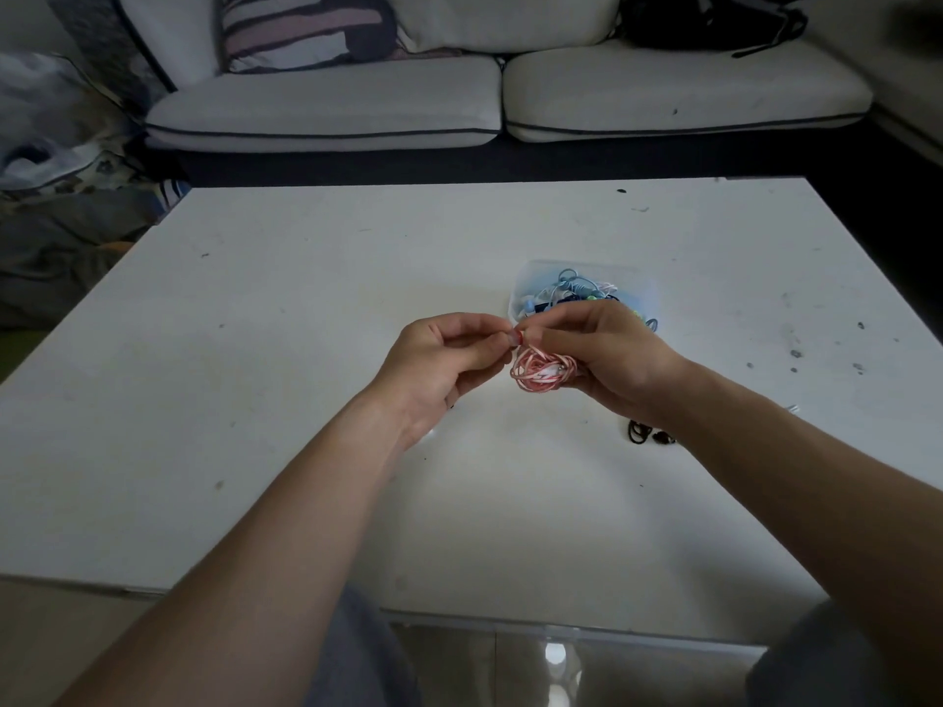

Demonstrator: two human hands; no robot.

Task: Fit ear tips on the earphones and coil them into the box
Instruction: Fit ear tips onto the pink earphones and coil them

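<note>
A coil of pink earphones (538, 372) hangs above the white table (306, 349), held in my right hand (602, 354). The fingertips of my left hand (444, 359) pinch the small red earbud end (518, 336) where both hands meet. Just behind my right hand sits a clear plastic box (525, 283) holding several blue and light-coloured earphones. The ear tip itself is too small to make out between the fingers.
A black earphone (648, 433) lies on the table beside my right wrist. Dark specks dot the table's right side. A white sofa (408, 104) with a striped cushion stands beyond the far edge. Clutter fills the floor at left.
</note>
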